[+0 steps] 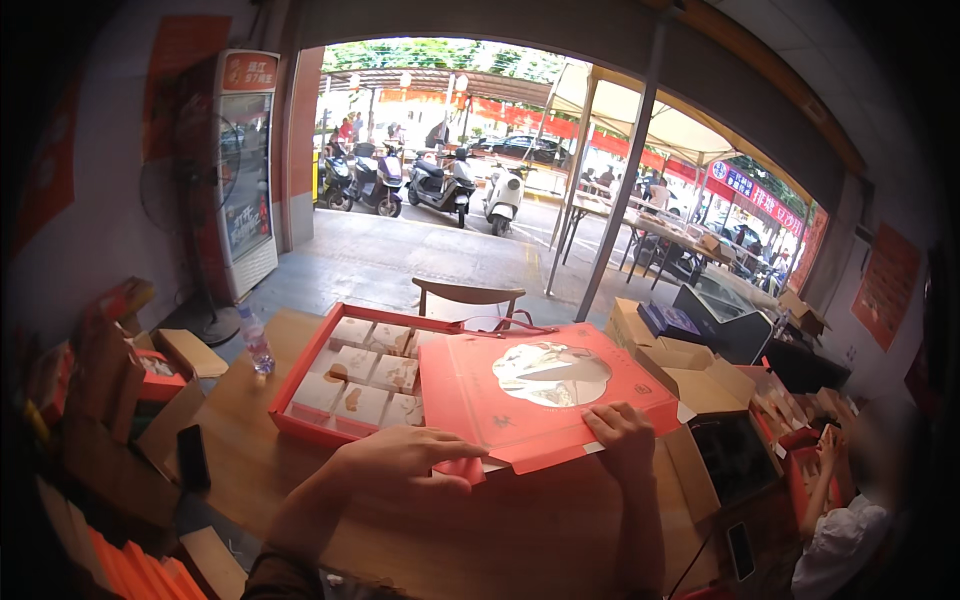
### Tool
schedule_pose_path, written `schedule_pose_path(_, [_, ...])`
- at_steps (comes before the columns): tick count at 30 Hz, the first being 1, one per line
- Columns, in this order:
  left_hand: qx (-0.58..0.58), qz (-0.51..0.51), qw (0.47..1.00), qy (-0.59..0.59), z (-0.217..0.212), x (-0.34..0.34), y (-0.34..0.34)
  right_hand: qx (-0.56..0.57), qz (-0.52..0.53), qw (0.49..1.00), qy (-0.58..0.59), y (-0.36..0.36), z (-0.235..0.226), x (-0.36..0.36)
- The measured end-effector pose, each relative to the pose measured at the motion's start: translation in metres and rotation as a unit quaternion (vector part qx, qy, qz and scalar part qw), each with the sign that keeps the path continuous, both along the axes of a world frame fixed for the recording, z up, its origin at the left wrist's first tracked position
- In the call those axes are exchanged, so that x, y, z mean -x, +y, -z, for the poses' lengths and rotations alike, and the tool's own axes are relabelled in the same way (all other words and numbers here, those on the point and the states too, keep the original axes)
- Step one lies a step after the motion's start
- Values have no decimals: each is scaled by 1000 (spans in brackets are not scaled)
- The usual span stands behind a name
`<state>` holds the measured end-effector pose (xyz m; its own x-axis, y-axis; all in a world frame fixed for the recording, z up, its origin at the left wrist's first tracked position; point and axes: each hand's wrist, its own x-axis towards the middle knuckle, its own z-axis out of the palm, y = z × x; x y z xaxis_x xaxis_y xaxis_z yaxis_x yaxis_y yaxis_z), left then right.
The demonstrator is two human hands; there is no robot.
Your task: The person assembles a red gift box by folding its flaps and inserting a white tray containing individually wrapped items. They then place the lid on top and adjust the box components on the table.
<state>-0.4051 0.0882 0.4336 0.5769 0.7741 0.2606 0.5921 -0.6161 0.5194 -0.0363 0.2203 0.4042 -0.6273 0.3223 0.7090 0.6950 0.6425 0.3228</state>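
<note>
A red gift-box lid [470, 365] with a scalloped clear window [552, 374] is tilted over the wooden table, its left part covering the right side of an open red box [290, 418]. Rows of small white packages [352, 363] with brownish marks fill that box. My left hand [405, 460] is at the lid's near left corner, fingers extended above a folded flap and thumb below, the flap between them. Curled over the lid's near right edge, my right hand [622, 437] grips it; its thumb is hidden.
A water bottle [256, 342] and a phone [193, 458] are on the table's left side. Cardboard boxes [700, 380] crowd the right, near another phone [740, 551]. Another person in a white sleeve [845, 545] works at far right. A wooden chair [468, 298] stands beyond the table.
</note>
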Motion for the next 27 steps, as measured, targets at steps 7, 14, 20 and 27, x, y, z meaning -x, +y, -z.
schedule_pose_path(7, [6, -110, 992, 59, 17, 8, 26, -10, -2, 1000, 18, -2, -1, -1])
schedule_pose_path(14, [-179, -105, 976, 69, 45, 21, 43, 2, 6, 1000, 26, 1, -3, -10])
schedule_pose_path(20, [-316, -64, 945, 63, 43, 16, 66, -34, -20, 999, 31, -1, -7, -15])
schedule_pose_path(27, [-339, -83, 935, 65, 33, 0, 58, -63, -21, 998, 10, -7, -11, -29])
